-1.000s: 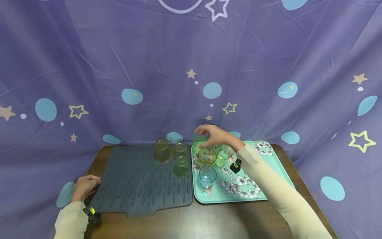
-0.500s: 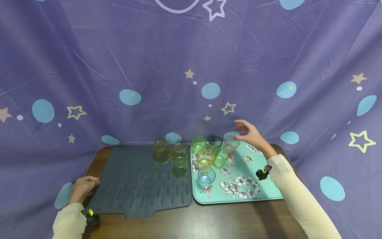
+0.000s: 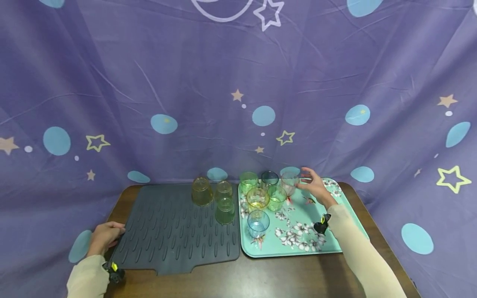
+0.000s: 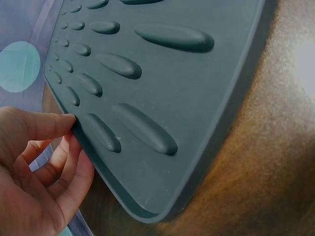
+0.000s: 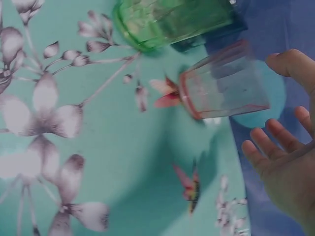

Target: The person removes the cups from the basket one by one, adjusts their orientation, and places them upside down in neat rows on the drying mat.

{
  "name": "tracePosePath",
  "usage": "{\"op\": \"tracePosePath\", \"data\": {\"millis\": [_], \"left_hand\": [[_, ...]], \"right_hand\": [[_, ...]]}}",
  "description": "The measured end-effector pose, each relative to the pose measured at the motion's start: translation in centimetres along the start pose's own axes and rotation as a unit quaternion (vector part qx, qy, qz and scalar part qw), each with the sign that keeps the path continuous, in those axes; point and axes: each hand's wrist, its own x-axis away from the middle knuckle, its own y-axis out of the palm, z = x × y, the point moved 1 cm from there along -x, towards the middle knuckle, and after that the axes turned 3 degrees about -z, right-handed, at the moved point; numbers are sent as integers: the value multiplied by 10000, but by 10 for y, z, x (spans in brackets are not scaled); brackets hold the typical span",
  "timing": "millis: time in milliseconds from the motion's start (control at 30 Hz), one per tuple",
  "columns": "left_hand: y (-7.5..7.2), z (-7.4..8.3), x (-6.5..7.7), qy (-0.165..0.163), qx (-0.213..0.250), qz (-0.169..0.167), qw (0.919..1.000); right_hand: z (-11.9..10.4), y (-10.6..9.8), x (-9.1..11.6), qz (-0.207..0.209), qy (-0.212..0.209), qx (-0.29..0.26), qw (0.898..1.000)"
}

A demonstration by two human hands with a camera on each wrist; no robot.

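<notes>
At the left edge of a dark grey drying mat (image 3: 167,231), my left hand (image 3: 106,236) pinches the rim between thumb and fingers; the left wrist view shows the thumb (image 4: 51,125) on top. On the mint floral tray (image 3: 335,231), a clear pink-tinted glass (image 3: 289,184) stands upright at the back. My right hand (image 3: 314,186) is at its right side, thumb and fingers spread around its upper part. In the right wrist view the fingertips (image 5: 253,150) are a little apart from the pink glass (image 5: 224,83).
Close to the pink glass stand a dark glass (image 3: 269,180), green glasses (image 3: 249,183), a yellow glass (image 3: 258,199) and a blue glass (image 3: 258,223). Upside down on the mat are amber glasses (image 3: 202,192) and a green one (image 3: 225,212). A purple curtain (image 3: 208,103) hangs behind.
My right hand has moved right from above the back-left green glass to the pink glass, then lowered beside it. The left hand stays at the mat's edge; the glasses have not moved.
</notes>
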Motion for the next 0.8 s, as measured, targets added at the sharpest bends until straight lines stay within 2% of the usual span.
{"op": "tracePosePath", "data": {"millis": [333,600,800], "left_hand": [[-1,-3,-5,-177,-166,91,9997],[0,-1,-5,-203,-140,84,9997],[1,1,-2,-181,-124,50,9997]], "right_hand": [[17,12,-3,-221,239,35,9995],[24,20,-9,-267,769,-108,9966],[28,26,-16,-175,363,-320,9987]]}}
